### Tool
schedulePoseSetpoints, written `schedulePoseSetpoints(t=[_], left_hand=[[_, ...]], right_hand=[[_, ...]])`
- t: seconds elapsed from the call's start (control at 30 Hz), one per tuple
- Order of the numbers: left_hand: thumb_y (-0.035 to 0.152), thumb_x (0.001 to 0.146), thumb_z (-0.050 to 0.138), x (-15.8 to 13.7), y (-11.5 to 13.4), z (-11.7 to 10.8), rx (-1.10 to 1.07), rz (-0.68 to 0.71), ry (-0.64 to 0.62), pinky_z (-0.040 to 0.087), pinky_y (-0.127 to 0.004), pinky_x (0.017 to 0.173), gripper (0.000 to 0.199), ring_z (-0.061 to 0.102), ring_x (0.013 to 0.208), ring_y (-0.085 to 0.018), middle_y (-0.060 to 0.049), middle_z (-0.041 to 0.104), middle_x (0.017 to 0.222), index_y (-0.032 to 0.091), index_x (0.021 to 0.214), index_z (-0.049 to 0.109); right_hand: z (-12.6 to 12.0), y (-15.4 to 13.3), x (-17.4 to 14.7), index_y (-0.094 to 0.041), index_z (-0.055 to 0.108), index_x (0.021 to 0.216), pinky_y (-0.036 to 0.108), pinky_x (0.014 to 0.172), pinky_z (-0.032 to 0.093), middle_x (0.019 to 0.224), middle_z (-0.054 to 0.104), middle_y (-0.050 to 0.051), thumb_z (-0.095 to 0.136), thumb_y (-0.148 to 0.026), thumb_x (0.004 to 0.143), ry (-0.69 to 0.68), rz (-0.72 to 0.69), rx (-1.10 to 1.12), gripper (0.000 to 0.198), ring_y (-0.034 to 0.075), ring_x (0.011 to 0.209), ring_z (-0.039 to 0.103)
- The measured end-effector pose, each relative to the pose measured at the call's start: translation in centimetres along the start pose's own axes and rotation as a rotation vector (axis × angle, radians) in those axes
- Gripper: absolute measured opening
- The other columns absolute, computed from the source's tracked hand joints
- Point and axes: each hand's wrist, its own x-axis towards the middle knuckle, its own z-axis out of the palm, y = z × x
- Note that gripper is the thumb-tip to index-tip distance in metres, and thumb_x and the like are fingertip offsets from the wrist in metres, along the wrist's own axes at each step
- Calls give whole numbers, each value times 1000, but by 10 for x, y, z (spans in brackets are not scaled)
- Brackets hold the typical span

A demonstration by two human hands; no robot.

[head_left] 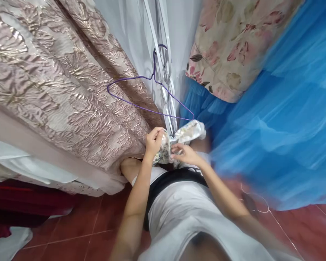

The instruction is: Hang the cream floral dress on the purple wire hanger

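Observation:
A small pale floral garment lies bunched over my lap, its kind not plain from here. My left hand pinches the garment's edge at its left side. Close by on the right, my right hand has its fingers curled at the cloth, thumb and fingertips at a fold. Just beyond the garment is a purple wire hanger with its hook pointing away from me; no clothing sits on it. White ribbon-like straps hang down past the hanger toward the cloth.
A pink brocade dress fills the left side. Blue tulle spreads along the right, below a floral fabric panel. White sheer cloth hangs at the back. Dark red fabric lies low left, above red floor tiles.

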Motion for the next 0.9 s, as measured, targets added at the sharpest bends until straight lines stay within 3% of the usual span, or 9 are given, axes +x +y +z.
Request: schedulePoseSetpoints(t=[0.07,0.17,0.33,0.47,0.57,0.63,0.7,0.8,0.9], left_hand=[[43,101,51,4,29,6,74,46,-176,46,-24,70,29,61,72,-13,-1,68,83,19,98,68],[45,101,52,10,52,6,66,16,-439,47,-24,77,30,62,79,-14,-1,69,89,19,103,66],[65,87,64,-7,40,2,-287,-270,-844,51,-26,73,54,62,83,-18,-5,68,95,16,109,63],[62,79,75,-32,27,6,-205,-362,-1019,53,-29,76,50,63,82,-20,-5,70,90,15,95,71],[57,84,70,-29,21,-3,-11,-269,-886,50,-29,70,41,60,76,-19,-4,67,82,17,78,72],[55,87,67,-18,17,-21,96,-207,-683,47,-28,67,41,57,72,-18,-3,63,76,18,69,70],[52,87,67,-4,14,-45,123,-157,-444,45,-28,65,40,54,70,-17,-2,57,71,19,64,67],[48,82,72,14,12,-85,113,-63,-133,42,-27,64,39,49,66,-16,0,51,67,19,60,58],[44,83,69,29,8,-123,205,-34,90,39,-25,61,32,45,64,-15,1,51,66,19,67,58]], right_hand=[[-3,-12,-1,-14,67,119,33,88,51,113,73,9,81,-46,74,-104,-147,145,57,24,101,66],[-13,-32,-3,-12,69,98,29,72,50,87,69,4,73,-52,81,-121,-141,217,44,19,79,61],[-54,-63,-24,-13,68,82,24,57,40,70,60,0,69,-45,85,20,-143,115,32,13,61,50],[-103,-77,-38,-16,68,73,25,55,38,65,59,0,71,-35,80,294,-315,-21,21,13,59,50],[-147,-80,-23,-18,64,65,28,56,38,64,58,1,73,-31,73,570,-446,-67,17,15,60,49],[-176,-81,4,-19,59,63,29,55,36,62,54,0,72,-28,71,774,-487,-57,17,14,58,44],[-196,-84,39,-20,58,67,28,58,37,64,53,0,70,-27,74,858,-496,-28,16,13,60,43],[-194,-92,91,-19,57,70,26,61,39,66,51,-3,69,-28,79,637,-446,10,18,11,62,43],[-167,-101,124,-18,57,71,24,60,41,65,49,-4,72,-30,84,345,-379,22,23,11,62,43]])
